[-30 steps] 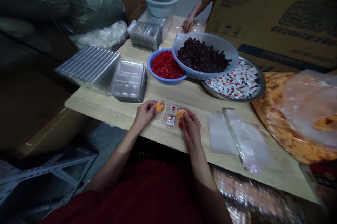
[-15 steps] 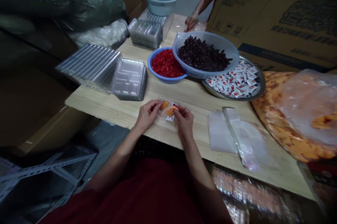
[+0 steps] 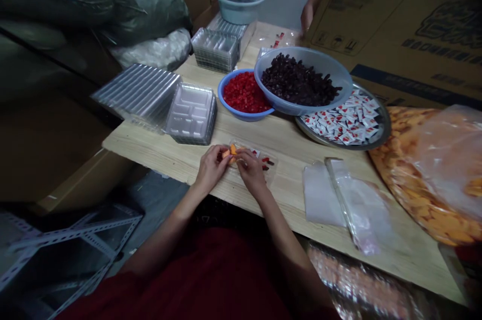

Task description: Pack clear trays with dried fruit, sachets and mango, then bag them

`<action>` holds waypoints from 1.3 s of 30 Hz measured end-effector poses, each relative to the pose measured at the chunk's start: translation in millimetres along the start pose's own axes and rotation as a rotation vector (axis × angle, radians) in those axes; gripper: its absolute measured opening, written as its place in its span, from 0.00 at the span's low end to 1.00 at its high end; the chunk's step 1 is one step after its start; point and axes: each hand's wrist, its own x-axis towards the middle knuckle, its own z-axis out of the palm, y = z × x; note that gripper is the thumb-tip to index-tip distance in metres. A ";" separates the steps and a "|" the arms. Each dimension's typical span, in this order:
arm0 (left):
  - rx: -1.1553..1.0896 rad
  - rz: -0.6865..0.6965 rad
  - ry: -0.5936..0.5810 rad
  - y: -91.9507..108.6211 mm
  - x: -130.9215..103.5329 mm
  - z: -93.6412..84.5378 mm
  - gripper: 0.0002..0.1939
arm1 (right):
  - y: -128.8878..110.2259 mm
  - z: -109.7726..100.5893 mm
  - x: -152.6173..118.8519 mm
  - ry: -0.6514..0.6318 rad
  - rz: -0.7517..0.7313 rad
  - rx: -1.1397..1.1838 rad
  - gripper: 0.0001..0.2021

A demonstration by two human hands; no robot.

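My left hand (image 3: 211,168) is closed at the fingertips on soft-looking orange slices (image 3: 226,154), perhaps dried fruit. My right hand (image 3: 250,172) meets it from the right, its fingers pinched on an orange slice (image 3: 233,149). Beneath both hands lies a clear plastic tray (image 3: 274,172) on the table, partly covered by them. Red and dark pieces (image 3: 266,161) show in its right part, with a small white packet (image 3: 256,153) beside them.
Beyond my hands stand a blue bowl of red pieces (image 3: 220,90), a bowl of dark fruit (image 3: 348,76) and a metal basin of packets (image 3: 387,132). Stacked trays (image 3: 192,109) are left, plastic bags (image 3: 324,194) right, a bag of orange slices (image 3: 410,184) farther right. A co-worker's hand (image 3: 307,16) is at the back.
My right hand has moved left with the orange slice, up against my left fingers. The tray's right part is now uncovered. The co-worker's hand has drawn away from the red pieces, toward the carton.
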 end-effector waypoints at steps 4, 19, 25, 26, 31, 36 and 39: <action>0.332 0.198 0.025 -1.5 -11.5 7.0 0.11 | 6.9 0.1 -5.0 -0.058 -0.008 -0.226 0.11; 0.315 0.601 -0.378 35.3 -21.2 51.9 0.32 | -55.4 -29.2 -26.3 0.348 0.546 0.805 0.24; 0.514 0.556 -0.251 49.4 -33.0 61.3 0.32 | -80.8 -53.1 -44.2 0.299 0.559 0.864 0.22; 0.505 0.604 -0.312 50.6 -33.6 57.6 0.32 | -83.7 -53.1 -45.5 0.278 0.550 0.843 0.23; 0.564 0.350 -0.058 43.3 -6.9 1.9 0.22 | -84.7 -60.5 -54.4 0.114 0.378 0.469 0.24; 0.772 0.128 0.156 36.2 36.3 -58.1 0.15 | -31.2 -75.1 -50.7 0.166 0.107 -0.451 0.29; 0.835 0.046 0.125 34.1 58.6 -62.8 0.13 | 0.1 -73.2 -41.3 0.009 0.117 -0.769 0.38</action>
